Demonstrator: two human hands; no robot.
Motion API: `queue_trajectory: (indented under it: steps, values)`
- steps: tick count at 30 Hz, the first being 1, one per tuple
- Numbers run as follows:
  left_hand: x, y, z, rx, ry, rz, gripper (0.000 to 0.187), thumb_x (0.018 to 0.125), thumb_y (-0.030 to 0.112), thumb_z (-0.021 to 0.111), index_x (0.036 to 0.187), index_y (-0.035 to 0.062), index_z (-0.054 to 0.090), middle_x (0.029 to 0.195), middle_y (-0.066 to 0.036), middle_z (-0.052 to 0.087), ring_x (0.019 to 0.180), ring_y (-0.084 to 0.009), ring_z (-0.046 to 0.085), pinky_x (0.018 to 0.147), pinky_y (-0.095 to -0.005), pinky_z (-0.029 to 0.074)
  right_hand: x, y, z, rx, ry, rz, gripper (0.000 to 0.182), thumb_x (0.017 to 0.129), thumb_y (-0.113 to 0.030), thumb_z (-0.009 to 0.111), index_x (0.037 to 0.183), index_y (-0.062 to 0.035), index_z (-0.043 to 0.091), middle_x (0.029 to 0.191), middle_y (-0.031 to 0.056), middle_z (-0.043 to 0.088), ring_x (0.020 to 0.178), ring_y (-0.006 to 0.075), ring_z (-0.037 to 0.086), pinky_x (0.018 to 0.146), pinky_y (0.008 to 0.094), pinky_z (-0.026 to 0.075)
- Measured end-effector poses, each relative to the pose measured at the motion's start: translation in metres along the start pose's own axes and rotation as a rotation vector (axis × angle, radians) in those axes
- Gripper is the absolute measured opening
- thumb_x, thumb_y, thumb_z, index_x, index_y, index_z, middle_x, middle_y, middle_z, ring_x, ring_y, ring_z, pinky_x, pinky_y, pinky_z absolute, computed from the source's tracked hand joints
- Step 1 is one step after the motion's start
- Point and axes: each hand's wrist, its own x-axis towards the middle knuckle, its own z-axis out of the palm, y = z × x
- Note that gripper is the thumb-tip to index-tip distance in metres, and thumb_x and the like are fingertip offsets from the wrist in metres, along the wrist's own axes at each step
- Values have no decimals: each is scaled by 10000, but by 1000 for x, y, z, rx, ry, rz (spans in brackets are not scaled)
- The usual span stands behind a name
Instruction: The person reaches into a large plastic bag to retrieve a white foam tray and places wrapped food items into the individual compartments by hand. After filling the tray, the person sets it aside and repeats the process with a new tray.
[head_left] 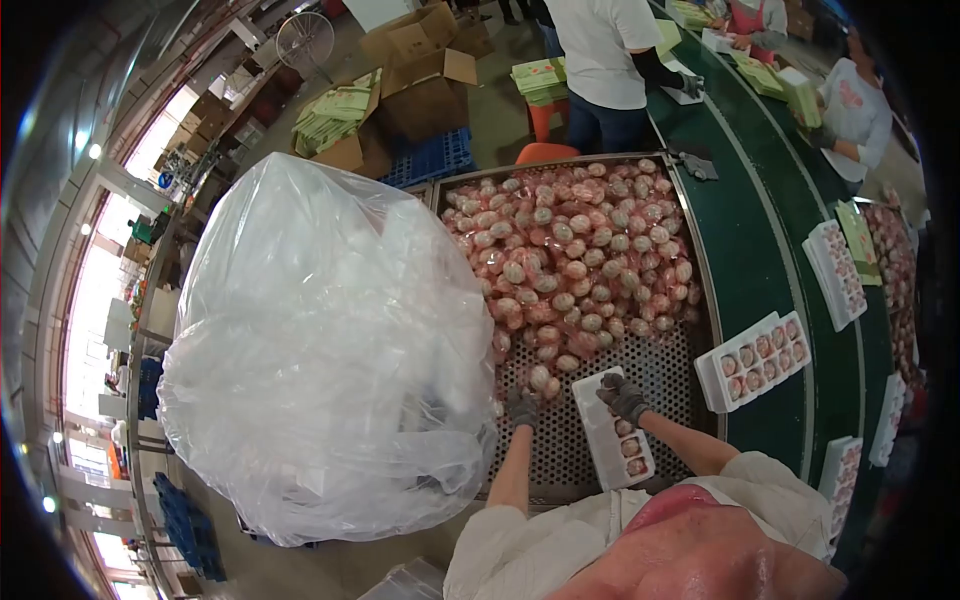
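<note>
My left hand (522, 408), in a grey glove, is at the near edge of a heap of pink-wrapped eggs (575, 250); whether its fingers hold an egg is too small to tell. My right hand (622, 397), gloved too, is over the upper part of a white foam tray (603, 440), its fingers bent and their tips partly hidden. Several wrapped eggs sit in the tray's right row, near its lower end. The tray lies on the perforated metal surface (545, 460) of the table.
A big clear plastic bag (330, 360) of white material stands left of the table. On the right runs a green conveyor (745, 250) with filled egg trays (755, 360). Co-workers (610, 60) stand beyond. Cardboard boxes (425, 95) and a red stool (547, 153) are at the back.
</note>
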Motion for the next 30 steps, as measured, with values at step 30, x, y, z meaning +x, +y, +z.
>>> queue_trajectory:
  steps: [30]
  values:
    - [-137,106,23,-349,-505,144,102,790,94,456,839,22,510,707,-27,503,559,-96,448,486,-232,383,-10,-41,9,282,-4,165,247,724,-235,570,865,-33,546,738,86,546,678,147,514,591,263,430]
